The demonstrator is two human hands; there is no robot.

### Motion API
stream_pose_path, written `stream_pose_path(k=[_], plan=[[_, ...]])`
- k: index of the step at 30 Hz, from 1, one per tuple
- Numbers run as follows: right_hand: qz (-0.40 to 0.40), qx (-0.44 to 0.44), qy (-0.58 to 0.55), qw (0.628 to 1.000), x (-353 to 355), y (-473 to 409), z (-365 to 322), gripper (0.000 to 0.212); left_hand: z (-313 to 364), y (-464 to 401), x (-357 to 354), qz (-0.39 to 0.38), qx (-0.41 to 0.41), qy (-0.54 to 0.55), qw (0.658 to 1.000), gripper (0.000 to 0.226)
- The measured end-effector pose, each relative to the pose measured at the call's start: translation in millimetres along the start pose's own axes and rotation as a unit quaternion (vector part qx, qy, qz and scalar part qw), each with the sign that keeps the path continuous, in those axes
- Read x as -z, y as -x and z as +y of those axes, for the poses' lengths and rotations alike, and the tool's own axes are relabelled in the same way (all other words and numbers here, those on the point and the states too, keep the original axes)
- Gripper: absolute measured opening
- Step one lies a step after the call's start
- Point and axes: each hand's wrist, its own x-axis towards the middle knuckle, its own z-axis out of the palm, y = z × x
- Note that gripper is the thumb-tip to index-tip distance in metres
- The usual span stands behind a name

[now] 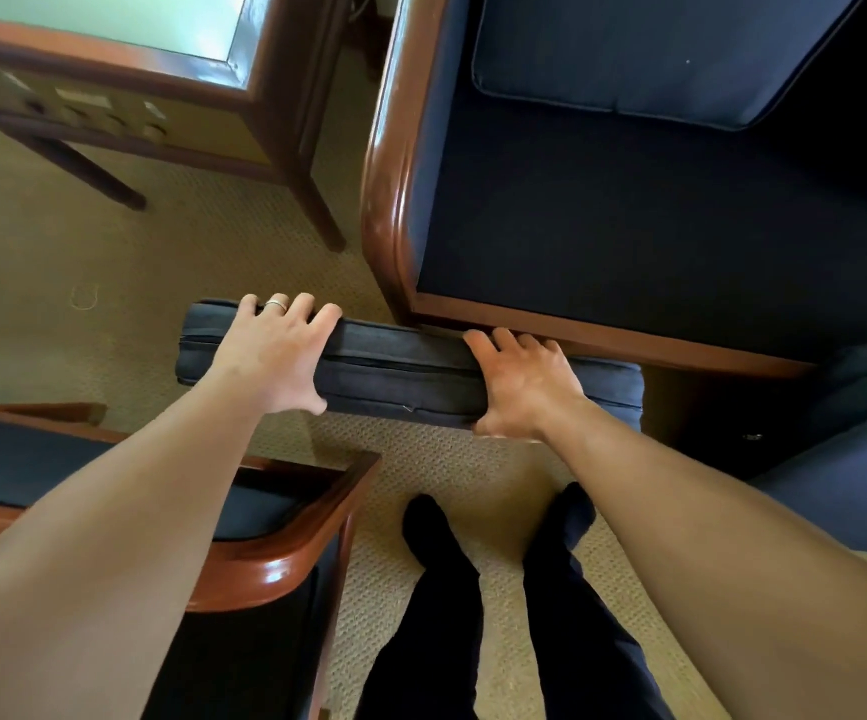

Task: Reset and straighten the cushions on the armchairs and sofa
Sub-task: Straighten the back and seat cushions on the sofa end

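Head view: navy seat cushion [405, 374] at frame centre, held on edge before the bare armchair seat [655, 241], left hand [270, 356] and right hand [527, 387] both clamped over it; risk: corner snagging the wooden armrest [387, 163].

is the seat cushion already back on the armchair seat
No, both hands, left hand and right hand, hold the seat cushion before the armchair, whose seat is bare.

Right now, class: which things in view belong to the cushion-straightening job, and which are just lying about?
Job:
seat cushion, held by left hand and right hand
armchair with bare seat
back cushion

Lying about:
side table
near chair arm
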Motion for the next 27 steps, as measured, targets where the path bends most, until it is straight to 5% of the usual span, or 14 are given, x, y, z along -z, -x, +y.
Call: stream_pose_path(k=[16,27], plan=[[0.020,0.010,-0.042,0.999,2.3,106.0,113.7,0.088,133.6,14.2,92.9,-0.041,-0.042,0.020,0.998,0.094],[-0.021,-0.023,-0.092,0.995,100.1,160.2,215.7,0.078,194.5,-24.6,212.8,-0.075,-0.052,0.073,0.993,0.101]])
